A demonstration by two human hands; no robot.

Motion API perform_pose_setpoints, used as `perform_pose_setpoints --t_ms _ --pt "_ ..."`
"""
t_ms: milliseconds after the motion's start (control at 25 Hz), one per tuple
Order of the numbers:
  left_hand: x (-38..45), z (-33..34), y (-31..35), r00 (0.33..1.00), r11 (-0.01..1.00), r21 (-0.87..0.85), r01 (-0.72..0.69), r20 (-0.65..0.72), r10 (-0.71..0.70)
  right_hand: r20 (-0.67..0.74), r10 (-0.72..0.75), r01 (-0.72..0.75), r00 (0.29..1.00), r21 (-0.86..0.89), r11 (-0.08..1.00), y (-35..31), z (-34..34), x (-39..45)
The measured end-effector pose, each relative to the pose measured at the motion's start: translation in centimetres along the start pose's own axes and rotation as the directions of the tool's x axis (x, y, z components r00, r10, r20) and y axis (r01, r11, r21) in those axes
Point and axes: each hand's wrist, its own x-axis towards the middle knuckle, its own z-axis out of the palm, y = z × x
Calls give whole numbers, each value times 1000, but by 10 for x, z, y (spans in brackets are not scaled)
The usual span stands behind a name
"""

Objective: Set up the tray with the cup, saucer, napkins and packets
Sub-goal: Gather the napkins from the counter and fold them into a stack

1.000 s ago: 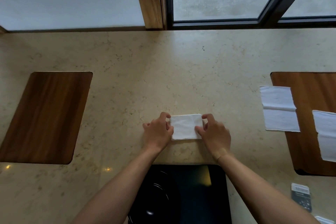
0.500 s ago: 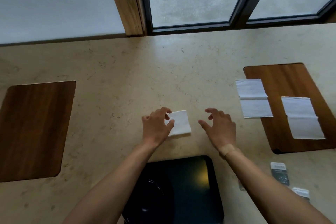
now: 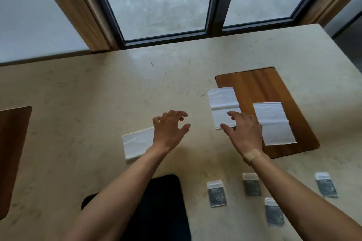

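Napkin [image 3: 137,144] white, folded flat on counter; both hands [image 3: 170,131] spread, gripping nothing.

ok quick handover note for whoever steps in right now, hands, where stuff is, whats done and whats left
Left hand: open, holding nothing, above the counter.
Right hand: open, reaching over the nearer unfolded napkin.
Folded napkin lies on the counter; second unfolded napkin on the wooden board.
Four packets lie on the counter, right of the black tray.
Done: one napkin folded.
Left: fold two napkins, load the tray. Cup and saucer not in view.
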Motion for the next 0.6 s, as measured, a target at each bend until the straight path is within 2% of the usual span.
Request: perform_pose_setpoints --t_ms 320,600 --pt "37 49 51 999 998 58 5 -35 -3 105 -14 25 994 -100 995 62 -9 51" --pt "74 81 64 999 984 179 -16 -29 22 133 -133 148 982 -108 983 77 7 96"
